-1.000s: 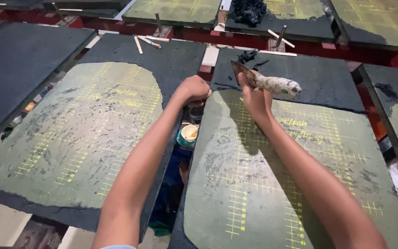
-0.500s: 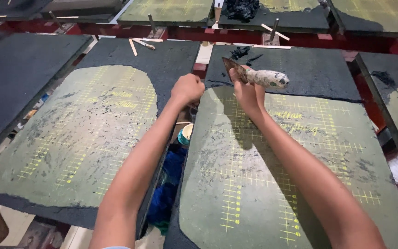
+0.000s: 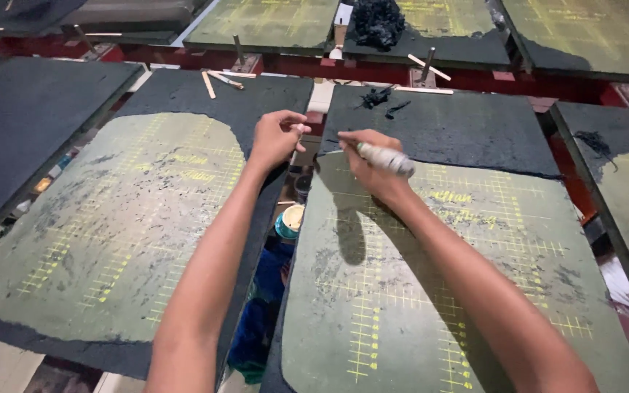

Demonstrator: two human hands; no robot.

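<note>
My right hand (image 3: 365, 164) grips a small knife-like tool (image 3: 384, 158) with a pale wrapped handle, its dark tip pointing left over the top left corner of the right printing board (image 3: 431, 291). That board is dark with a greenish coat and yellow grid lines. My left hand (image 3: 277, 137) hovers over the gap between the two boards, fingers loosely curled and holding nothing, a few centimetres left of the tool's tip. The left printing board (image 3: 111, 218) looks the same as the right one.
A teal-rimmed pot (image 3: 290, 220) and blue cloth (image 3: 263, 291) sit in the gap between boards. Wooden sticks (image 3: 216, 80) lie at the left board's top. A black clump (image 3: 376, 22) rests on a far board. More boards lie all round, with red frame rails between.
The right hand has turned the tool so its tip points left and has drawn back toward the board's corner. The left hand has loosened from a fist. The camera moved closer.
</note>
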